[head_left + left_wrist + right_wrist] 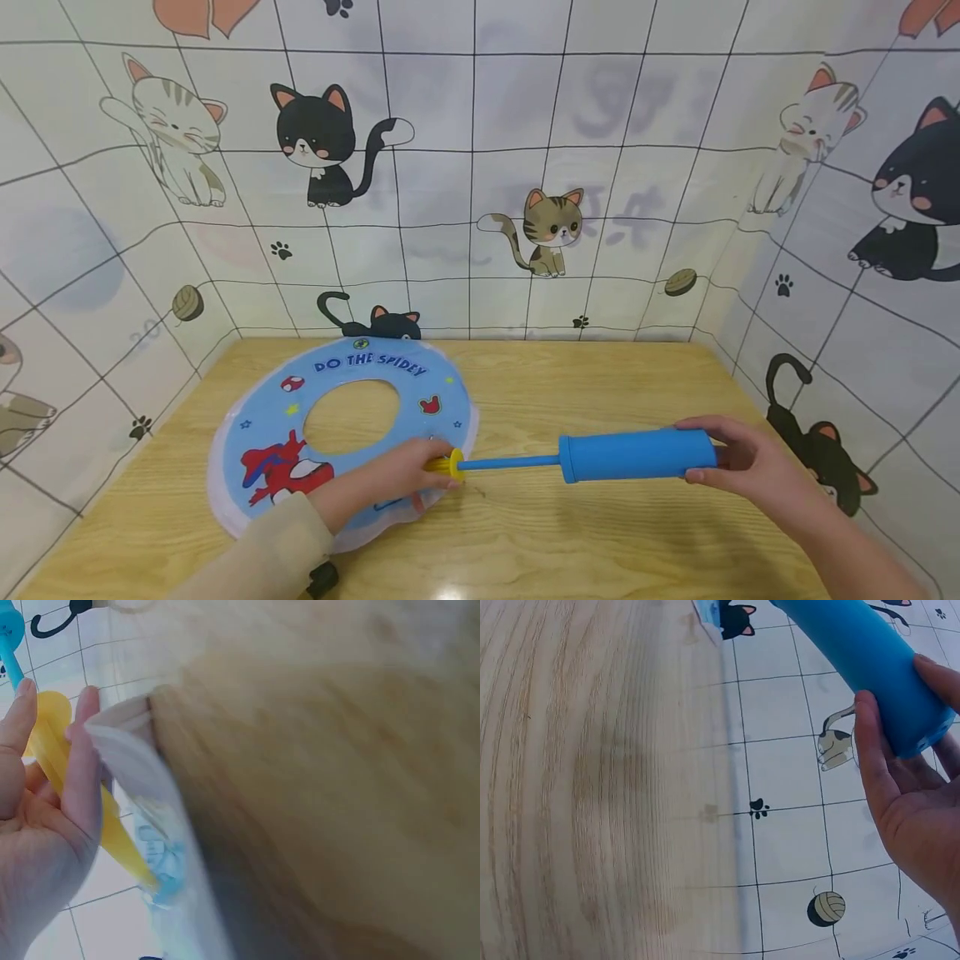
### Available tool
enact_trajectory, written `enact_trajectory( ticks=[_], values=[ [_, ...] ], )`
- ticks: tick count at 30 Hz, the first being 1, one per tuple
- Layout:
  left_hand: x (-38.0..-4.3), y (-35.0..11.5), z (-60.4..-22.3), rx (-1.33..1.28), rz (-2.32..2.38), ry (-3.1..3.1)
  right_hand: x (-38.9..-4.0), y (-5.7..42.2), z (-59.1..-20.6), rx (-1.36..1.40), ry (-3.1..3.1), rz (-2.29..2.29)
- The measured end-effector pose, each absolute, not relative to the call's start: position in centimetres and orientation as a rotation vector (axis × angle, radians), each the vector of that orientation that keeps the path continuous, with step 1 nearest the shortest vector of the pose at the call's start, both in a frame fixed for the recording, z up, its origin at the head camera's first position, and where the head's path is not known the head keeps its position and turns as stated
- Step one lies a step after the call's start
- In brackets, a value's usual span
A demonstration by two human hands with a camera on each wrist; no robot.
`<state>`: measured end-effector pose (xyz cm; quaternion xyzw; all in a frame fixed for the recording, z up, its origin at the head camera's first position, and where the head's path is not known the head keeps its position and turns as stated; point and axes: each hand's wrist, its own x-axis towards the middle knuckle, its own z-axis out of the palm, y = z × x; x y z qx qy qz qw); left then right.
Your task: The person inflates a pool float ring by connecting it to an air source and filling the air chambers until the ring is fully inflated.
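A blue hand air pump (637,455) is stretched level across the front of the table, its thin rod drawn out of the barrel. My right hand (738,462) grips the barrel's right end, fingers and thumb around it in the right wrist view. My left hand (405,475) holds the yellow end piece (51,754) of the pump. That piece tapers toward the light-blue swim ring (258,396), and its tip meets the ring's pale film in the left wrist view; whether it sits in a valve cannot be made out. The ring lies flattish, its edge wrinkled, beneath my left hand.
A wood-grain table (570,383) carries everything. White sheeting (450,183) with printed cats and grid lines rises behind it and at both sides. A small black object (322,577) shows beside the left sleeve (270,546).
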<state>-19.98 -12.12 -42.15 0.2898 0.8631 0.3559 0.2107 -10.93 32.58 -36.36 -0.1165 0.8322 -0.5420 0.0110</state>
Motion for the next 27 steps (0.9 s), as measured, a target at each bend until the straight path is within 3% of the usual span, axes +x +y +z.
enact_trajectory(
  ticks=[11,27],
  values=[
    [-19.6,-11.8,-42.5,0.862,1.025,2.373,-12.2,28.7,-37.6,-0.131,2.537,-1.696],
    [-19.6,-8.7,-41.6,0.829,1.235,2.136,-12.4,23.5,-37.2,-0.125,2.564,-1.753]
  ],
)
